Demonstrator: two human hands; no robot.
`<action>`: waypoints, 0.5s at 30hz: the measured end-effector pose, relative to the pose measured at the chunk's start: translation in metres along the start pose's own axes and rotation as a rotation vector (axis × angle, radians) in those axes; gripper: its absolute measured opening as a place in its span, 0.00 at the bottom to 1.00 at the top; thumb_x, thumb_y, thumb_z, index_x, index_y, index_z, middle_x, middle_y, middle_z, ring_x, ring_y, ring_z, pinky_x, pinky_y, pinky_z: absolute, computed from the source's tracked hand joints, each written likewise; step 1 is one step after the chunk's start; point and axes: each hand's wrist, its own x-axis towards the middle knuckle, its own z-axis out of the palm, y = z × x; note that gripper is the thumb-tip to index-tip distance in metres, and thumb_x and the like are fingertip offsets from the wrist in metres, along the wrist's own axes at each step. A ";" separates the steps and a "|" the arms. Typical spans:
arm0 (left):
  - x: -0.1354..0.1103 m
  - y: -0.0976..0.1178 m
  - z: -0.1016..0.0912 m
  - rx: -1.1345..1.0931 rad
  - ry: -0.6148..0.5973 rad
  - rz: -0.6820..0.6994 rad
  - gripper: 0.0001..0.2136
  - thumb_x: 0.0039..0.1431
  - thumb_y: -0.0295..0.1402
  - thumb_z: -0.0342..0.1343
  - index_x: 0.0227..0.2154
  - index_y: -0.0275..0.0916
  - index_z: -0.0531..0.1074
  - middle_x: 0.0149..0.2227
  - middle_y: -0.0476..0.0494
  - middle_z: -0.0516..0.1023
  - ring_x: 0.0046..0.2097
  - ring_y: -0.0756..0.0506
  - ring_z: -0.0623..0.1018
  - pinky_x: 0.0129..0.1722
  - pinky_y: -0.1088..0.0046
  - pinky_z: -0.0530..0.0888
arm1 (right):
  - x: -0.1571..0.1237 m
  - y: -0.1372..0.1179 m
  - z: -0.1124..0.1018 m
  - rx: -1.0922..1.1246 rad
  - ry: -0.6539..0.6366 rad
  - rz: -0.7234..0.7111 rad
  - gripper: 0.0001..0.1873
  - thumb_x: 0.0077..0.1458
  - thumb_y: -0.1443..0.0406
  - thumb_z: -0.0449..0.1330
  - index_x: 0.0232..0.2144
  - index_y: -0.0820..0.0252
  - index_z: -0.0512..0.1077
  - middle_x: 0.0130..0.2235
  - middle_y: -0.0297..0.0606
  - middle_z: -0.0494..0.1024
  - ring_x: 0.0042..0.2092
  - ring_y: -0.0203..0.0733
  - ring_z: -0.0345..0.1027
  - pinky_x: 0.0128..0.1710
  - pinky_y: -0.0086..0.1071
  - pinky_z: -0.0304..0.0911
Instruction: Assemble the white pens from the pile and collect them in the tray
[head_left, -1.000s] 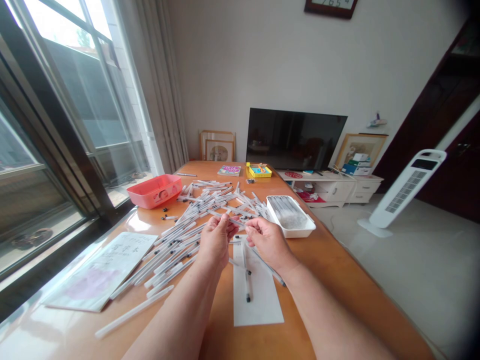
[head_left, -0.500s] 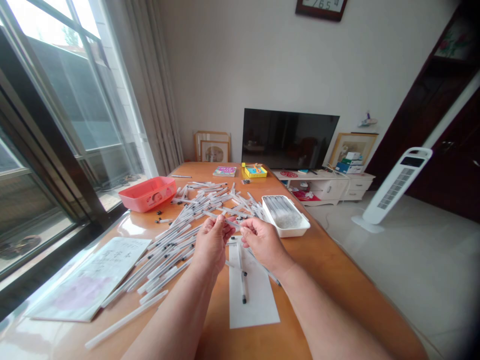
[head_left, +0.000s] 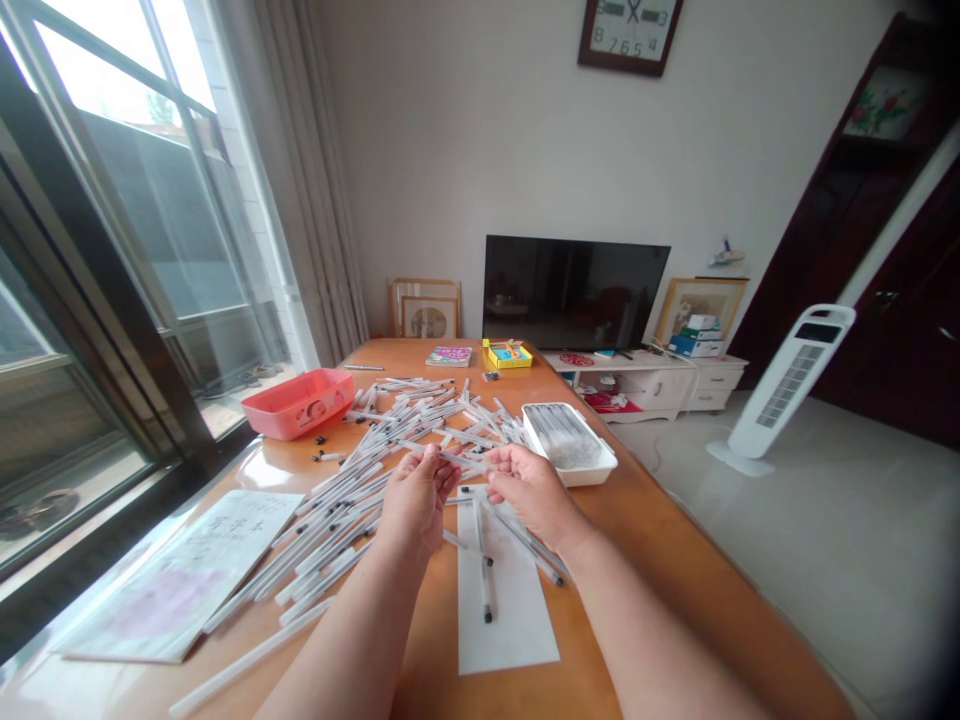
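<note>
My left hand is closed in a pinch on a clear pen barrel, held level above the table. My right hand has its curled fingertips at the barrel's right end. Below the hands lies a sheet of white paper, with a few black-tipped clear pens on it and across its edge. Many more loose pens are spread in a heap on the left and beyond my hands. Small black caps lie beside the heap.
A white box packed with pens stands to the right, a red plastic basket to the left. A notebook lies near left. Toward the far end are a small booklet and a yellow box on the wooden table.
The view has tilted up a little, so more of the wall clock shows. My hands have drawn slightly apart, and more of the pen barrel shows between them.
</note>
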 end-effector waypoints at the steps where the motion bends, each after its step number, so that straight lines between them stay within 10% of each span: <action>1: 0.001 0.000 -0.001 -0.003 0.003 0.004 0.08 0.59 0.31 0.62 0.31 0.38 0.67 0.33 0.42 0.80 0.31 0.51 0.79 0.36 0.74 0.77 | 0.000 0.000 -0.001 -0.007 0.004 -0.004 0.14 0.51 0.62 0.62 0.41 0.60 0.73 0.34 0.35 0.76 0.34 0.38 0.73 0.33 0.31 0.71; 15: 0.004 -0.001 -0.002 -0.015 -0.026 -0.021 0.05 0.61 0.28 0.59 0.32 0.37 0.67 0.32 0.41 0.80 0.29 0.51 0.79 0.35 0.73 0.79 | 0.000 0.005 -0.003 -0.063 -0.006 -0.019 0.13 0.54 0.57 0.62 0.36 0.61 0.75 0.31 0.34 0.77 0.28 0.37 0.70 0.28 0.29 0.67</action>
